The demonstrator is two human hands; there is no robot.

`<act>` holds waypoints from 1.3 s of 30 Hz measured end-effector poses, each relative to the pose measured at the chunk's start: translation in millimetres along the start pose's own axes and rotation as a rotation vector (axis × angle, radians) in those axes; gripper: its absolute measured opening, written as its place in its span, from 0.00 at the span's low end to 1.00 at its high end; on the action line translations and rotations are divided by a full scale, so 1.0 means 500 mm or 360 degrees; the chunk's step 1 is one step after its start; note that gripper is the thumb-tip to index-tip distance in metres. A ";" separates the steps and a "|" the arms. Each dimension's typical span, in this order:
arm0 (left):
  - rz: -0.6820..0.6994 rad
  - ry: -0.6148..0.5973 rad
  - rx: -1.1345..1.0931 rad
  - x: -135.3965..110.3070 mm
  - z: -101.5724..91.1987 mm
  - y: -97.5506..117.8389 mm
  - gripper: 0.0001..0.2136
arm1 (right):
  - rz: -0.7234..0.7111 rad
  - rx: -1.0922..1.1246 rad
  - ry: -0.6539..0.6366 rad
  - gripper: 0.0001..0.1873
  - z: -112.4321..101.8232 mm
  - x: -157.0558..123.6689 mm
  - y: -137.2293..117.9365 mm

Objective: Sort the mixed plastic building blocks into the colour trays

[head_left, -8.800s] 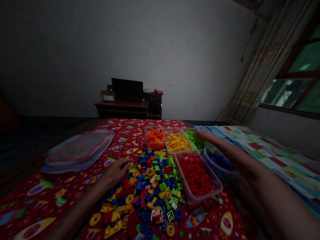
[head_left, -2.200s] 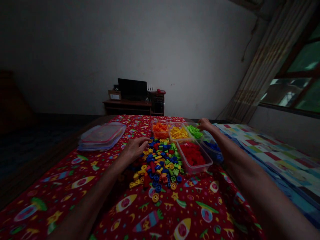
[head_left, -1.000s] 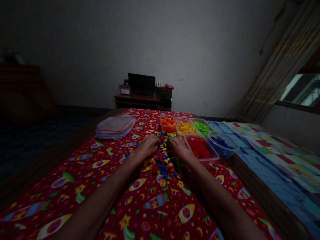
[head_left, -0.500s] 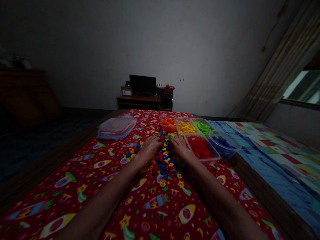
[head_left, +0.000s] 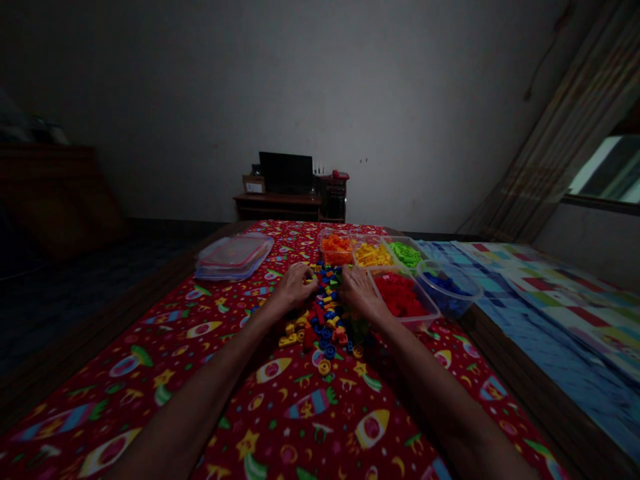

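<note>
A loose pile of mixed toy building bricks (head_left: 327, 320) in blue, yellow, red, green and orange lies on a red patterned cloth (head_left: 280, 427). Over the pile's left side, my left hand (head_left: 296, 287) is closed with its fingertips curled together; what they pinch is too small to name. My right hand (head_left: 358, 291) rests at the right side of the pile, fingers bent down among the bricks, and its fingertips are hidden. Just right of it stands a clear tub of red bricks (head_left: 404, 297).
Behind the pile are tubs of orange bricks (head_left: 337, 248), yellow bricks (head_left: 373, 254) and green bricks (head_left: 405, 254). A round tub of blue bricks (head_left: 450, 290) stands at the right edge. Stacked clear lids (head_left: 234, 256) lie at the left. A monitor (head_left: 286, 173) stands against the wall.
My left hand has shifted left, away from the middle of the pile, uncovering more bricks. My right hand has stayed at nearly the same spot.
</note>
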State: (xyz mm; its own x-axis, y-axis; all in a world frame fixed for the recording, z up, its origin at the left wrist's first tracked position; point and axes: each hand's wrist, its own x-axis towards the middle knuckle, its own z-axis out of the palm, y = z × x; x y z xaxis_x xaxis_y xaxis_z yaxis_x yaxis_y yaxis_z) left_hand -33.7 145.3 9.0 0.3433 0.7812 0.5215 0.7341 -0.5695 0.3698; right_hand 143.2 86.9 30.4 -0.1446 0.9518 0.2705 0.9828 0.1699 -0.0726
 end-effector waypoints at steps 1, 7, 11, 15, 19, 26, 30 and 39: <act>-0.0086 -0.0018 -0.0079 0.002 -0.004 0.002 0.04 | 0.0001 0.0019 0.0017 0.19 -0.004 0.002 0.001; -0.0366 -0.0030 -0.0766 0.003 -0.009 0.008 0.09 | 0.0086 0.0418 0.0143 0.13 -0.007 0.029 0.025; -0.0377 -0.0082 -0.1076 0.003 -0.005 0.017 0.13 | 0.0149 0.0877 -0.0016 0.13 0.005 0.048 0.031; -0.0327 -0.0131 -0.1118 0.002 -0.007 0.024 0.14 | 0.0080 0.1205 -0.0163 0.22 0.009 0.053 0.015; -0.0264 -0.0110 -0.0855 0.001 -0.008 0.024 0.11 | -0.0202 0.1211 -0.0171 0.26 -0.001 0.042 -0.006; -0.0147 -0.0167 -0.0432 -0.009 -0.005 0.039 0.11 | -0.0270 0.0821 0.0113 0.11 -0.014 0.021 -0.010; -0.0055 -0.0247 -0.0353 -0.014 -0.005 0.047 0.11 | -0.0240 0.0609 0.0073 0.12 -0.024 0.013 -0.007; -0.0141 -0.0124 -0.0179 -0.017 -0.012 0.031 0.14 | 0.0097 0.0302 0.0323 0.20 -0.094 0.060 0.131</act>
State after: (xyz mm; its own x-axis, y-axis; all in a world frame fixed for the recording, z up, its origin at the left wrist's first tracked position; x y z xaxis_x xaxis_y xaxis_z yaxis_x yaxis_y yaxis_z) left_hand -28.8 128.5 15.0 0.3278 0.8446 0.4233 0.6948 -0.5191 0.4977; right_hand 208.8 114.6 78.8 -0.0415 0.8944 0.4454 0.9471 0.1771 -0.2675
